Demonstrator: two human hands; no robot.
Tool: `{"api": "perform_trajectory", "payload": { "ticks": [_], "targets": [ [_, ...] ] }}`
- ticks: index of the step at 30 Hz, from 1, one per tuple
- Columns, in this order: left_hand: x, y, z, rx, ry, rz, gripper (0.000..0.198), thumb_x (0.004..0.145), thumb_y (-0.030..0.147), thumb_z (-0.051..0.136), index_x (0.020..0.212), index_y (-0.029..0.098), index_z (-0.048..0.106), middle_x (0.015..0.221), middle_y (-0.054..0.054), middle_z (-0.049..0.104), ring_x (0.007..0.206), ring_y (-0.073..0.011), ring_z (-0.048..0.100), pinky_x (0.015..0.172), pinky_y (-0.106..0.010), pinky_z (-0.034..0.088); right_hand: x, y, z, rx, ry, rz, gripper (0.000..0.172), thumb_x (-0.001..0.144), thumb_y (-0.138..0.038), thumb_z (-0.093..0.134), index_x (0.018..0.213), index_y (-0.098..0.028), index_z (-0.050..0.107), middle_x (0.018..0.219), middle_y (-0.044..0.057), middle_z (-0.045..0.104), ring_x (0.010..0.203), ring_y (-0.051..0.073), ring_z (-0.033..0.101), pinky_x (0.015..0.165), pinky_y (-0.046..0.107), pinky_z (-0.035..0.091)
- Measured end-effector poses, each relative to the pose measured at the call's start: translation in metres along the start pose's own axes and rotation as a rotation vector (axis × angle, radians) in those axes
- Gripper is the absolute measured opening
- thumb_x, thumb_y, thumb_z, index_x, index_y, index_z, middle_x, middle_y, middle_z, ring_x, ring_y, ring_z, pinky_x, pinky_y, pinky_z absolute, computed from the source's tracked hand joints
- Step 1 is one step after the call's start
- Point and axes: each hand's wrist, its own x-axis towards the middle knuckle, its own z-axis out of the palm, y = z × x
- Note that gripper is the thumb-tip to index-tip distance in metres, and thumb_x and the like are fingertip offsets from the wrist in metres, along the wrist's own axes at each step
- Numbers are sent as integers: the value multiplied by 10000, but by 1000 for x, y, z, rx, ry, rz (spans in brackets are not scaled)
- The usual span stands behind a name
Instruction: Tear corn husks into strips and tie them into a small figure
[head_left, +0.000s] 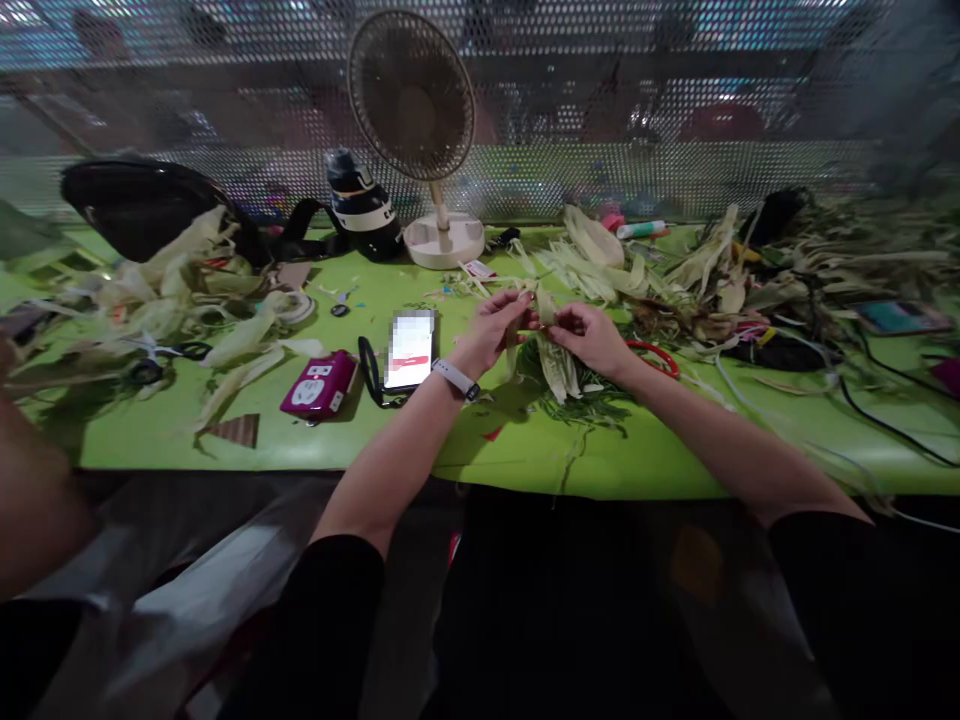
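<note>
Pale green strips of corn husk (546, 304) are pinched between my two hands, above the green tabletop. My left hand (497, 328), with a watch (455, 379) on its wrist, has its fingertips closed on one side of the husk. From the other side, the thumb and fingers of my right hand (589, 338) grip the same husk. Below them lies a bundle of husk (559, 375) over thin dark green grass-like strands (600, 410). Behind my right wrist, part of a red ring-shaped handle (664, 352) shows.
A phone (409, 350) and a purple power adapter (319, 387) lie left of my hands. Behind stand a desk fan (444, 240) and a bottle (364, 212). Husk piles (172, 270) and scissors (154, 360) lie left, with cables (862, 400) at right. Another person's arm (34, 480) is at far left.
</note>
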Motion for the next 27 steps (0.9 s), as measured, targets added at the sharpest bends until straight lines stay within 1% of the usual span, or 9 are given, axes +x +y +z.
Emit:
{"api": "perform_trajectory", "payload": {
  "ticks": [2, 6, 11, 14, 16, 19, 23, 25, 27],
  "targets": [
    [-1, 0, 1, -5, -9, 1, 163, 802, 281, 776, 816, 188, 642, 688, 23, 711, 587, -95, 670, 547, -206, 511, 1, 1, -1, -4, 16, -13, 348, 675, -485, 794, 760, -195, 622, 707, -18, 620, 667, 137, 536, 676, 307, 455],
    [-1, 4, -1, 92, -29, -36, 187, 820, 350, 757, 800, 178, 686, 696, -6, 726, 600, -115, 673, 623, -243, 544, 6, 2, -7, 13, 148, -40, 350, 678, -502, 790, 722, -206, 609, 669, -32, 577, 656, 130, 495, 665, 299, 431],
    [0, 3, -8, 231, -193, -106, 140, 764, 252, 825, 804, 172, 717, 698, -18, 737, 590, -108, 670, 632, -238, 525, 10, 6, -12, -48, 256, -61, 335, 697, -497, 783, 692, -198, 632, 675, -27, 552, 664, 126, 470, 670, 300, 404],
    [1, 0, -11, 239, -250, -146, 125, 758, 211, 829, 819, 170, 728, 676, -15, 730, 585, -108, 666, 665, -255, 548, 11, 6, -13, -31, 220, -24, 343, 692, -516, 784, 706, -197, 659, 680, -21, 591, 664, 129, 489, 660, 297, 410],
    [1, -2, -12, 206, -242, -157, 126, 753, 200, 830, 815, 163, 727, 695, -20, 741, 598, -108, 671, 688, -260, 560, 10, 5, -12, 9, 171, 25, 357, 682, -531, 791, 705, -197, 669, 674, -22, 617, 652, 127, 501, 653, 295, 426],
    [1, -3, -12, 178, -231, -141, 174, 725, 214, 856, 846, 162, 741, 783, -34, 775, 646, -109, 696, 710, -248, 563, 10, 0, -12, 121, 158, 105, 368, 633, -518, 834, 701, -198, 667, 666, -32, 635, 637, 119, 520, 649, 287, 458],
    [2, -7, -10, 107, -193, -119, 266, 810, 419, 790, 907, 176, 743, 799, -56, 785, 687, -141, 728, 676, -253, 576, 9, -8, -10, 335, 111, 246, 361, 581, -418, 893, 762, -193, 676, 684, -38, 672, 627, 107, 578, 653, 272, 512],
    [3, -10, -9, 68, -153, -104, 263, 831, 423, 773, 902, 175, 724, 748, -48, 772, 653, -136, 719, 675, -256, 584, 8, -11, -9, 376, 90, 290, 354, 569, -360, 911, 779, -188, 684, 698, -33, 696, 639, 110, 616, 670, 273, 541],
    [3, -12, -9, 62, -136, -99, 225, 807, 359, 807, 856, 167, 701, 708, -35, 758, 619, -122, 703, 676, -247, 583, 8, -11, -8, 403, 87, 314, 355, 555, -310, 923, 784, -188, 682, 705, -30, 713, 651, 115, 643, 689, 279, 563]
  ]
}}
